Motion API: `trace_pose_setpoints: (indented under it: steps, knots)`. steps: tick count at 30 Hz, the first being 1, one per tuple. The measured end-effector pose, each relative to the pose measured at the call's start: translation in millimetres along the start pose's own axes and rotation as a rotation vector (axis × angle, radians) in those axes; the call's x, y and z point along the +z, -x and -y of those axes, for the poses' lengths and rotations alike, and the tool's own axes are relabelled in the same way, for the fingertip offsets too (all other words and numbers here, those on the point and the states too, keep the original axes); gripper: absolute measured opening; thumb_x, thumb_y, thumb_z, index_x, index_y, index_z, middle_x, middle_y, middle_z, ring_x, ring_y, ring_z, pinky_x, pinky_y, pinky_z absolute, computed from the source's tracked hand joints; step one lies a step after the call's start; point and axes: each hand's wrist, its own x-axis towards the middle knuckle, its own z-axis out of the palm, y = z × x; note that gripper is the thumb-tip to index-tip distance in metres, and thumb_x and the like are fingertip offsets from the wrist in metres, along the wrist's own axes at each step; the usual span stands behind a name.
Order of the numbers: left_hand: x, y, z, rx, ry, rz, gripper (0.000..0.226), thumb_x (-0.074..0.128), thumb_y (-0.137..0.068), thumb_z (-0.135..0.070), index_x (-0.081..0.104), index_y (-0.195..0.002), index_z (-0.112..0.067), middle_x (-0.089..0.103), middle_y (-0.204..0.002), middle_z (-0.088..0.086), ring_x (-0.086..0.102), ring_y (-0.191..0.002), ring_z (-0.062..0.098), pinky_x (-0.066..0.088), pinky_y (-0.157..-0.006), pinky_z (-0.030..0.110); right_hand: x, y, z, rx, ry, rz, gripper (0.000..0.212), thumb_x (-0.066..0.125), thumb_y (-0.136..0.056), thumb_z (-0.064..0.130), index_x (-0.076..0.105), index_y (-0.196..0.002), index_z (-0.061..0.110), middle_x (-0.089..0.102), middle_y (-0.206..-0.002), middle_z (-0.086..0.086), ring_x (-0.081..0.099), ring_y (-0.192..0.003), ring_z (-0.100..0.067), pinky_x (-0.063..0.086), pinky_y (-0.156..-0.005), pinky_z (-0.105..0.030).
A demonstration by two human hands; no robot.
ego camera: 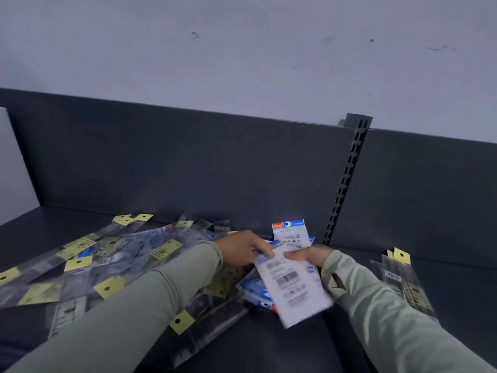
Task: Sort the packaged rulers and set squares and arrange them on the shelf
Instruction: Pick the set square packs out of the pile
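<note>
A white packet with a barcode (293, 286) is held tilted above the dark shelf (269, 345). My left hand (242, 250) pinches its upper left corner and my right hand (309, 255) grips its upper right edge. Under it lies a small stack of blue-and-white packets (254, 290). One more white packet with a red and blue header (289, 232) stands behind my hands against the back panel. A loose heap of clear sleeves with yellow hang tabs (113, 265) holds rulers and covers the shelf at the left, partly under my left sleeve.
A short row of clear yellow-tabbed sleeves (403, 281) lies at the right. A slotted upright (347, 179) divides the dark back panel (188, 162). A pale side panel (13, 168) closes the left end. Bare shelf shows at the front and far right.
</note>
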Motion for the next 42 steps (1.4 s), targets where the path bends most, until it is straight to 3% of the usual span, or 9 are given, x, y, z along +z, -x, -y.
trace_pose_setpoints:
  steps: [5,8,11,15,22,26,32,38,42]
  knots:
    - [-40.8,17.1,30.0,-0.285,-0.581,-0.108,0.017,0.058,-0.083,-0.037,0.059,-0.101,-0.035,0.055,-0.126,-0.001,0.048,-0.121,0.025,0.041,-0.1,0.037,10.7,-2.2,4.3,-0.106,0.043,-0.197,0.019,0.066,-0.081,-0.006,0.064,-0.099,-0.003,0.07,-0.059,-0.004,0.067,-0.061,-0.021,0.056,-0.066,-0.03]
    - [-51.0,29.8,59.3,-0.486,-0.657,0.072,0.074,0.059,-0.077,-0.062,0.031,-0.142,-0.042,0.028,-0.152,0.003,0.028,-0.139,0.029,0.032,-0.11,0.044,16.2,-3.7,5.2,-0.097,0.069,-0.221,0.02,0.066,-0.082,-0.003,0.064,-0.101,-0.005,0.07,-0.063,-0.004,0.067,-0.056,-0.018,0.052,-0.052,-0.022]
    - [-55.6,35.4,70.0,-0.439,-0.551,-0.008,0.074,0.057,-0.089,-0.049,0.024,-0.151,-0.025,0.03,-0.154,0.004,0.033,-0.139,0.024,0.033,-0.111,0.036,22.1,-6.7,4.4,-0.096,0.049,-0.188,0.029,0.065,-0.081,-0.004,0.062,-0.11,-0.007,0.07,-0.092,-0.014,0.066,-0.081,-0.029,0.055,-0.074,-0.034]
    - [-65.2,36.2,72.6,-0.344,-0.588,-0.107,0.035,0.05,-0.096,-0.03,0.053,-0.13,-0.019,0.057,-0.132,0.006,0.055,-0.115,0.023,0.044,-0.094,0.03,29.3,-3.4,5.9,-0.11,-0.005,-0.143,0.016,0.061,-0.083,-0.007,0.062,-0.098,-0.002,0.068,-0.083,-0.011,0.065,-0.07,-0.023,0.051,-0.048,-0.022]
    - [-65.8,38.7,80.9,-0.367,-0.639,-0.043,0.01,0.051,-0.089,-0.02,0.057,-0.095,-0.014,0.061,-0.105,0.008,0.054,-0.09,0.02,0.047,-0.083,0.031,38.3,-7.1,7.4,-0.128,-0.059,-0.131,0.018,0.063,-0.081,-0.009,0.063,-0.099,-0.003,0.07,-0.083,-0.014,0.068,-0.066,-0.025,0.056,-0.051,-0.028]
    - [-70.2,39.0,86.9,-0.294,-0.609,-0.091,0.036,0.053,-0.094,-0.025,0.053,-0.13,-0.023,0.055,-0.128,0.006,0.055,-0.112,0.025,0.046,-0.095,0.034,40.9,-6.8,7.7,-0.126,-0.054,-0.132,0.025,0.063,-0.082,-0.008,0.062,-0.107,-0.006,0.071,-0.085,-0.015,0.068,-0.072,-0.028,0.056,-0.064,-0.034]
    - [-77.1,48.4,90.0,-0.307,-0.685,-0.139,0.021,0.054,-0.091,-0.014,0.066,-0.108,-0.015,0.043,-0.132,0.005,0.055,-0.11,0.026,0.043,-0.097,0.032,42.1,-4.8,8.0,-0.126,-0.059,-0.137,0.029,0.063,-0.082,-0.008,0.061,-0.11,-0.006,0.07,-0.088,-0.016,0.068,-0.074,-0.029,0.055,-0.066,-0.036]
    - [-74.5,55.2,83.3,-0.434,-0.669,-0.024,0.049,0.053,-0.091,-0.044,0.055,-0.13,-0.014,0.049,-0.133,0.006,0.052,-0.117,0.023,0.043,-0.101,0.034,44.1,-4.9,8.9,-0.125,-0.041,-0.149,0.03,0.064,-0.081,-0.007,0.061,-0.111,-0.007,0.072,-0.087,-0.017,0.07,-0.07,-0.028,0.056,-0.066,-0.037]
    - [-69.9,49.8,80.0,-0.413,-0.758,-0.082,0.027,0.043,-0.098,-0.02,0.063,-0.111,-0.008,0.062,-0.112,0.011,0.061,-0.099,0.025,0.05,-0.089,0.035,46.3,-3.8,8.6,-0.118,-0.055,-0.155,0.031,0.063,-0.082,-0.008,0.06,-0.113,-0.007,0.07,-0.096,-0.02,0.068,-0.079,-0.031,0.056,-0.072,-0.04]
